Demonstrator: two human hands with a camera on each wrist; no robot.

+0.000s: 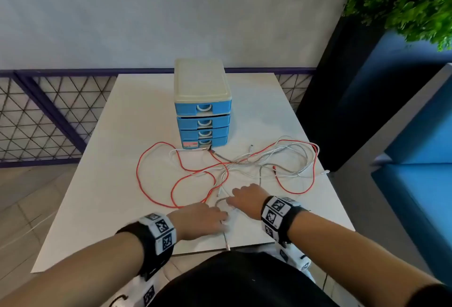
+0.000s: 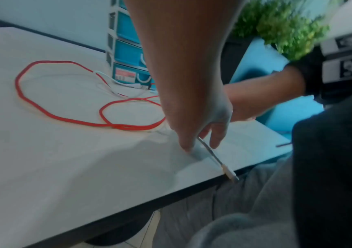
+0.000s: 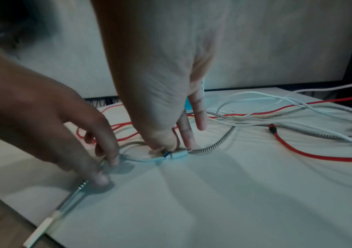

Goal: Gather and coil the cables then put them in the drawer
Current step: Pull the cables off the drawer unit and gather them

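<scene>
A tangle of cables lies on the white table [image 1: 110, 184]: a red cable [image 1: 139, 174] [image 2: 20, 94], a white cable [image 1: 310, 160] [image 3: 255, 94] and a grey braided cable [image 2: 211, 154] [image 3: 213, 146]. Behind them stands the blue drawer unit [image 1: 203, 108] with all drawers closed. My left hand [image 1: 223, 221] [image 2: 200, 146] pinches the braided cable near the front edge, and its plug [image 2: 229, 172] overhangs that edge. Just to its right, my right hand [image 1: 230, 200] [image 3: 171, 149] pinches a white plug [image 3: 177, 154] on a braided lead, against the tabletop.
A blue seat [image 1: 415, 135] and a dark planter with a green plant [image 1: 403, 1] stand to the right. A mesh railing [image 1: 36, 116] runs behind the table on the left. Most cable loops spread over the table's right half.
</scene>
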